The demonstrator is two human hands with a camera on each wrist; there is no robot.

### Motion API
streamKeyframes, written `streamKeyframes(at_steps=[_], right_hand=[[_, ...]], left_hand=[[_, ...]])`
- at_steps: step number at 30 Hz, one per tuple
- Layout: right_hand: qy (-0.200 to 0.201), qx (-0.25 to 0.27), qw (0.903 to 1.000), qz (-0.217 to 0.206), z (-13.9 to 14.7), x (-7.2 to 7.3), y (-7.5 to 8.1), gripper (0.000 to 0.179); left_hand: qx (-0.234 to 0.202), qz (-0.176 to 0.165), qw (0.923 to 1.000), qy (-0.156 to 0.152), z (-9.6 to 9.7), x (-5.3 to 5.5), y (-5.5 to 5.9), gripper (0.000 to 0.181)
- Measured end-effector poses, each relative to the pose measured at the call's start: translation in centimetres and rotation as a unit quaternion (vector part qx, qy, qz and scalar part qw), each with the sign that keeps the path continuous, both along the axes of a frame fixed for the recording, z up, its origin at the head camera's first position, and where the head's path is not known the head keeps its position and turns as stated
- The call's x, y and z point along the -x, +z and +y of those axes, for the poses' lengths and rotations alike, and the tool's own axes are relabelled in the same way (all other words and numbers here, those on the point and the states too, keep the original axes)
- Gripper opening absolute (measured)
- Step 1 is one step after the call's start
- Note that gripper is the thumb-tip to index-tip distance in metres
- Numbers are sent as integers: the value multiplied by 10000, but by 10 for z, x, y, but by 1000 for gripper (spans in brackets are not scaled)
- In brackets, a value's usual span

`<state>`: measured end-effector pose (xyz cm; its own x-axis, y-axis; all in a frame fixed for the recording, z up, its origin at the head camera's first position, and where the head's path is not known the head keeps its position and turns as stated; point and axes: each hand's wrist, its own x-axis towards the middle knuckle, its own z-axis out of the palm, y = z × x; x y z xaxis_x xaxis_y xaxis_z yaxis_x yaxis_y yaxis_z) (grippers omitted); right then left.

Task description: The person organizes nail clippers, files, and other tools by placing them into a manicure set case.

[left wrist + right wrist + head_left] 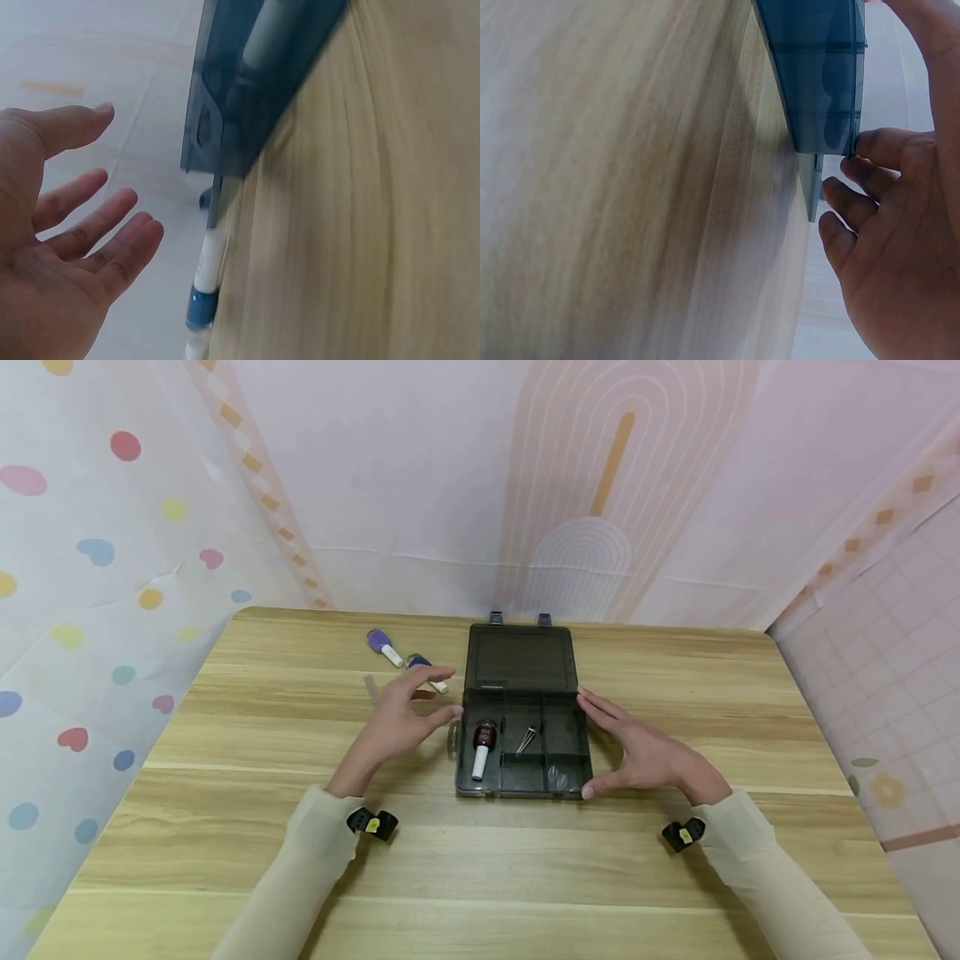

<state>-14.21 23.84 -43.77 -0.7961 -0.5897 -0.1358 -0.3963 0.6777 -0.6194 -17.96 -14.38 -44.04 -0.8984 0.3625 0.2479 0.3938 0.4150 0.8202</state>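
Observation:
A dark translucent compartment box (pixel 522 792) lies on the table with its lid (pixel 521 657) folded back. In its long left compartment is a dark red nail polish bottle (pixel 484 737) with a white cap. A small metal nail clipper (pixel 527 740) sits in a middle compartment. My left hand (pixel 401 714) is beside the box's left edge, thumb and fingers apart, holding nothing. My right hand (pixel 648 752) rests along the box's right side, index fingertip near the hinge and thumb by the front corner; its fingers (pixel 855 202) look loosely bent.
Left of the box lie a purple nail polish bottle (pixel 379 642) and a blue one (pixel 418 662), partly hidden by my left hand. A thin grey strip (pixel 371 689) lies near them. Something shiny and clear (pixel 557 777) shows in the front right compartment. A patterned wall (pixel 405 485) stands behind the table.

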Motion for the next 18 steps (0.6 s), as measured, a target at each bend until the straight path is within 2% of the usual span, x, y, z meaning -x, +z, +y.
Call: streamKeyframes(at_steps=[11, 18], right_hand=[[-27, -18, 10000, -39, 0, 1, -2, 132], [-79, 32, 9999, -82, 2, 0, -4, 131]], left_hand=[[-7, 448, 9978, 481, -23, 13, -9, 62], [98, 269, 9967, 766, -42, 17, -7, 66]])
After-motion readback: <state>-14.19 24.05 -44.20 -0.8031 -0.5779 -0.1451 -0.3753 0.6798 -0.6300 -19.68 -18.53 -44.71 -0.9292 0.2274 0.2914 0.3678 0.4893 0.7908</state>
